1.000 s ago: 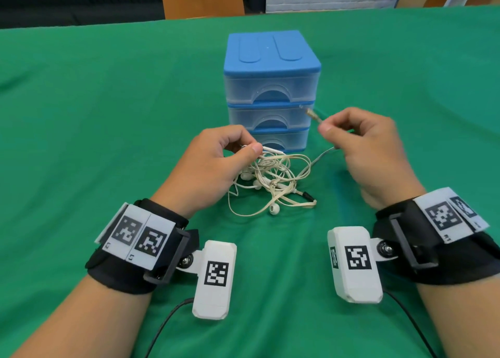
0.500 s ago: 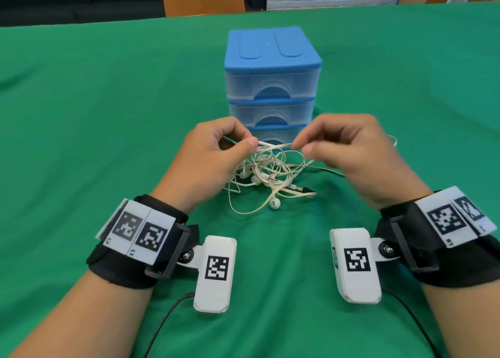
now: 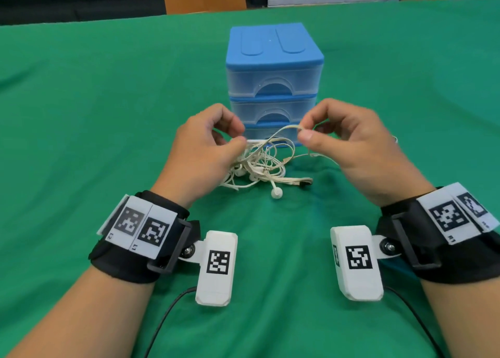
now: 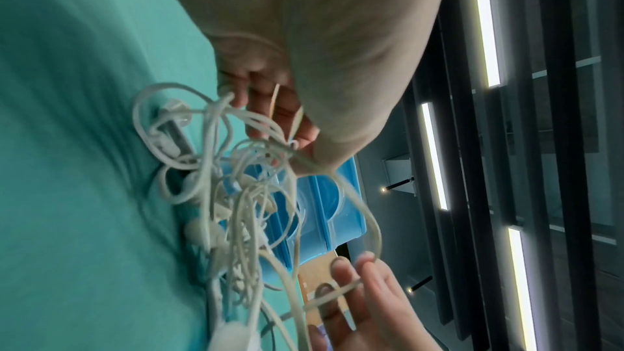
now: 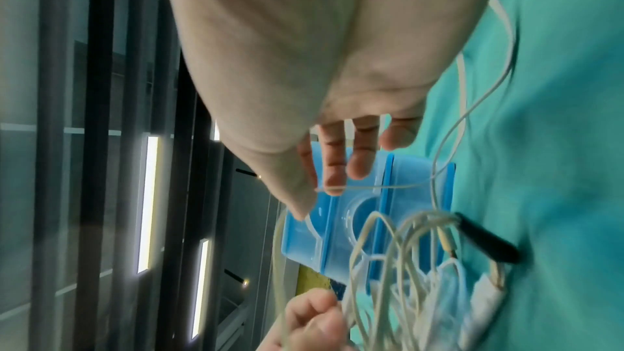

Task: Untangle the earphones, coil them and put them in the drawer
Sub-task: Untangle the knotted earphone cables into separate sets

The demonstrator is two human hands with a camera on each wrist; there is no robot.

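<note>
a green cloth is spread over the table, and a small blue drawer box is seen standing on it, with all three drawers looking closed. the tangled earphones are found on the cloth just in front of the box, between the two hands. one part of the cord is pinched by the left hand between thumb and finger, right at the top of the clump. a loop of cord is pinched by the right hand and is held up a little above and beside the clump. the untangling step seems to be in hand, and the coiling and the drawer are not yet done. next, the held loop probably needs to be pulled gently away from the left pinch, so that the knot is loosened and not pulled tighter. much of the clump is hidden under the left fingers, and the crossings of the cords are too small to be followed. a stretch of cord is hidden behind the right hand. the wrist views are blurred.
</note>
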